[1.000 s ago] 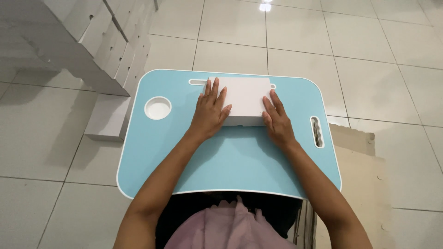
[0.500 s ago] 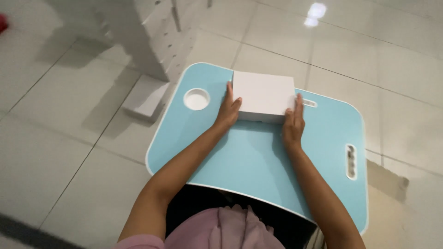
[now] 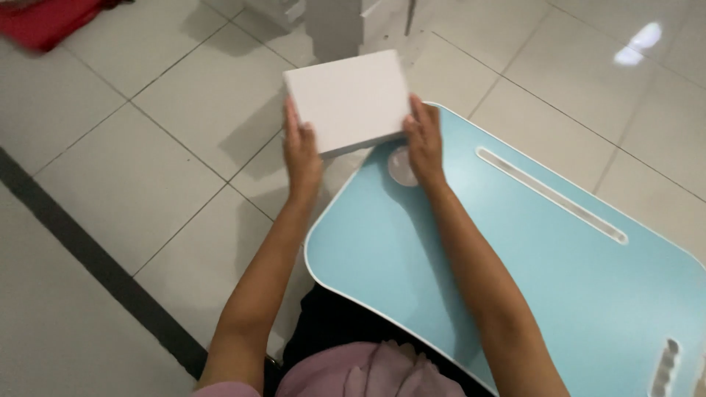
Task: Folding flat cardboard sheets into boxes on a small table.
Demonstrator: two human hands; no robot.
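Both my hands hold a flat white box (image 3: 347, 99) in the air, past the left end of a light blue lap table (image 3: 529, 272). My left hand (image 3: 301, 151) grips the box's left side and my right hand (image 3: 424, 140) grips its right side. The box hangs over the tiled floor, above the table's corner. Under my right hand shows the round cup hole (image 3: 399, 167) of the table.
A stack of white boxes (image 3: 346, 18) stands on the floor at the top. A red cloth (image 3: 44, 18) lies at the top left. The table has a long slot (image 3: 551, 195) along its far edge and a handle cut-out (image 3: 664, 367) at the right.
The box has been lifted off the table and carried to the left, out over the floor. My view has swung left with it.
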